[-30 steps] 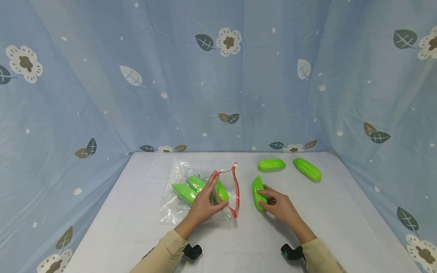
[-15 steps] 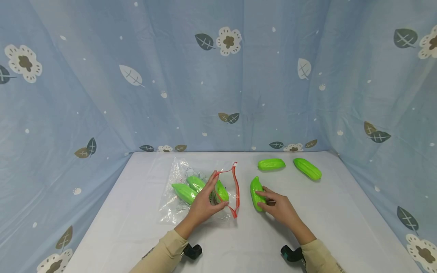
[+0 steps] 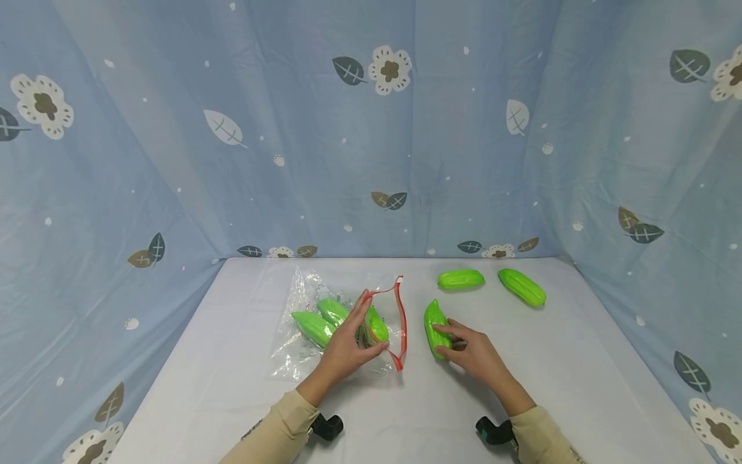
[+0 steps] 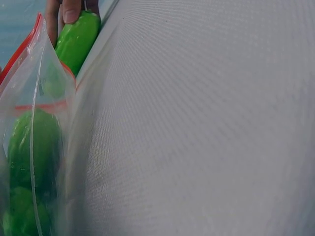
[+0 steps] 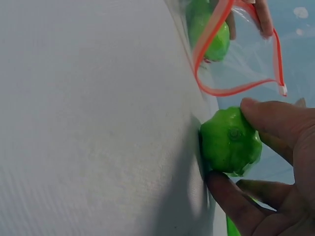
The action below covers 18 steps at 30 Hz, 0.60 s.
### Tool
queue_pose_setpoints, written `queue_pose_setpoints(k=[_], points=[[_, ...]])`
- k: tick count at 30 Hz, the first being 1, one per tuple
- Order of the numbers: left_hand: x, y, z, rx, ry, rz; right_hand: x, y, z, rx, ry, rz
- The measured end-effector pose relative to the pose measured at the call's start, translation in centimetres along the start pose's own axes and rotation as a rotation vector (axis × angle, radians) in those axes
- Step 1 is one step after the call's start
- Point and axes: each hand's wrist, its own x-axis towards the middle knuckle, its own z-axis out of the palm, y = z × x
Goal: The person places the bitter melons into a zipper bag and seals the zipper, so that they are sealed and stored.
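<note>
On the left of the head view my left hand (image 3: 344, 353) holds the red-rimmed mouth of a clear zip bag (image 3: 402, 320) apart, thumb and fingers spread at its edge. Several green ribbed gourds lie in the bag, such as this gourd (image 3: 311, 328); my hand partly covers them. My right hand (image 3: 476, 351) grips another green gourd (image 3: 433, 328) between thumb and fingers, close over the cloth and just right of the bag's mouth. From the right wrist, that gourd's (image 5: 230, 141) blunt end faces the camera, with the red rim (image 5: 209, 42) beyond it.
Two more green gourds, a left one (image 3: 460, 279) and a right one (image 3: 522, 287), lie at the back right of the white-covered table (image 3: 580, 386). A blue patterned curtain (image 3: 313, 129) encloses the back and sides. Black wrist mounts (image 3: 493, 430) sit under both sleeves.
My right hand has shifted slightly left with the gourd, a little nearer to the bag's mouth, and then nearly stopped. The left hand and the bag have stayed in place.
</note>
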Motion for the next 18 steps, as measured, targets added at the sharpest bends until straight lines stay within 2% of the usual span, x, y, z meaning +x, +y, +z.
queue_pose_setpoints(k=[6, 18], points=[[0.0, 0.05, -0.05, 0.003, -0.001, -0.003, -0.07, 0.02, 0.21, 0.009, 0.014, 0.026], [0.0, 0.14, -0.05, -0.007, -0.001, 0.0, -0.21, -0.09, 0.38, 0.025, 0.042, 0.022]])
